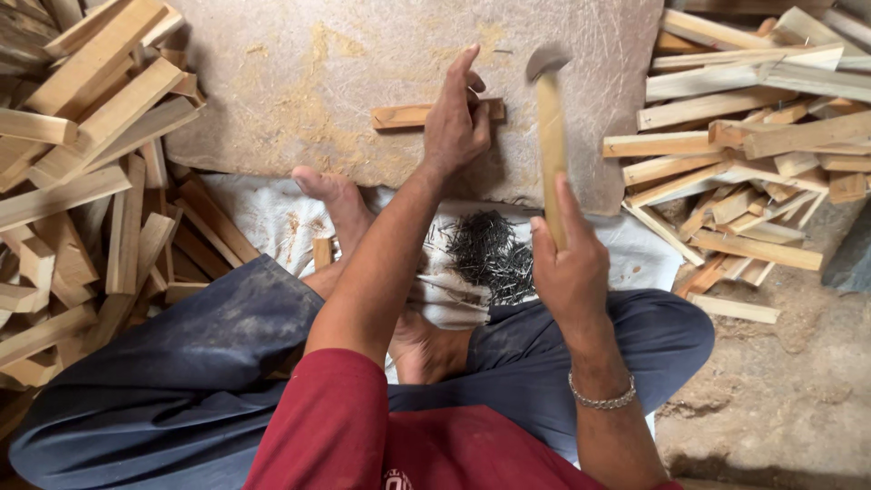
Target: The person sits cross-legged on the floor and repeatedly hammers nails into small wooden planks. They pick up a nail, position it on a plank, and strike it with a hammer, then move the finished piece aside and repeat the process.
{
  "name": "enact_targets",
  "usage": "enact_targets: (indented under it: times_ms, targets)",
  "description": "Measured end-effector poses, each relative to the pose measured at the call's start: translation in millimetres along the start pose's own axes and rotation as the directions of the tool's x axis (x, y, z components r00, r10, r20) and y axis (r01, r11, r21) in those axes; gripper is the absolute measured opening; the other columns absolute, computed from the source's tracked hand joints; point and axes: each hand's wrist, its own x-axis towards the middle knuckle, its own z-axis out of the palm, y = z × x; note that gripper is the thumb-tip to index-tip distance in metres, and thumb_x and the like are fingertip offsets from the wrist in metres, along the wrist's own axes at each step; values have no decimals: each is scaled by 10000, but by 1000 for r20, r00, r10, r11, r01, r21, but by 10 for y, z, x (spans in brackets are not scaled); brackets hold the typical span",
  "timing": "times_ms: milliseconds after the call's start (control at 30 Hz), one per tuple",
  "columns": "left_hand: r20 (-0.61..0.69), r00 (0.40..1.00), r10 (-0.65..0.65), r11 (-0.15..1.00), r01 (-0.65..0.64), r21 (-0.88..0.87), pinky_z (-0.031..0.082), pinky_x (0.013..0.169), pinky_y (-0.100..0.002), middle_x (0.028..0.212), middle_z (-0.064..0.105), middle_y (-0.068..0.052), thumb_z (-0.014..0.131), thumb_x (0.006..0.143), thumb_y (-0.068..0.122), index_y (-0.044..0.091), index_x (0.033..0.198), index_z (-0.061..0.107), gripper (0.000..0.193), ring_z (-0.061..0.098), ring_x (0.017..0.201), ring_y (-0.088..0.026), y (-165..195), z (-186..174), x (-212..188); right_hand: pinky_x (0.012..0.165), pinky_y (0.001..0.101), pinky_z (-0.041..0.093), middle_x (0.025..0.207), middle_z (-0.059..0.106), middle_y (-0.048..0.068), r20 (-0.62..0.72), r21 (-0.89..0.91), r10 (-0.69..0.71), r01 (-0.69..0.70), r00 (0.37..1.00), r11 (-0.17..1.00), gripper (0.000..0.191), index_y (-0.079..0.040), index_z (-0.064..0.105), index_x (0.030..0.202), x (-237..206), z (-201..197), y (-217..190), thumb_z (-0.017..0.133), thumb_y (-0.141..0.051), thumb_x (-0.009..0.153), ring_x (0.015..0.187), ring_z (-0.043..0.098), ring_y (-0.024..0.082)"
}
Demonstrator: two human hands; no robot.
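Nailing step: left hand (456, 122) pins the wood strip (399, 115); right hand (570, 268) grips the raised hammer (550, 136), needing a square blow.

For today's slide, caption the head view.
Left hand steadies a wood strip; right hand raises a hammer.
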Motion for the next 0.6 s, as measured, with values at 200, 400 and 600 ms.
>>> enact_targets:
  times_ms: [200,400,600]
  targets:
    - [17,999,-30,1000,30,-6,571,631,-299,1142,637,-41,639,906,-48,186,1611,197,865,673,818,-154,-4,23,7,980,348,659,1412,627,282,-120,88,-201,213,972,973,511,-13,389,1570,-20,324,142,584,-107,1108,1259,704,391]
    - [15,999,-36,999,36,-25,603,696,-321,1109,637,-60,638,902,-36,161,1590,233,822,686,856,-189,-37,27,-12,882,389,631,1384,629,324,-34,-74,-99,97,994,993,621,-21,312,1600,-226,181,215,630,-156,1084,1159,713,361]
    - [153,964,-216,902,257,-346,615,809,-358,1095,668,-85,664,901,-18,99,1461,468,606,692,920,-200,111,-145,123,341,212,388,725,543,19,395,706,529,-617,751,348,789,-221,163,1665,-186,189,203,563,-153,989,459,453,53]
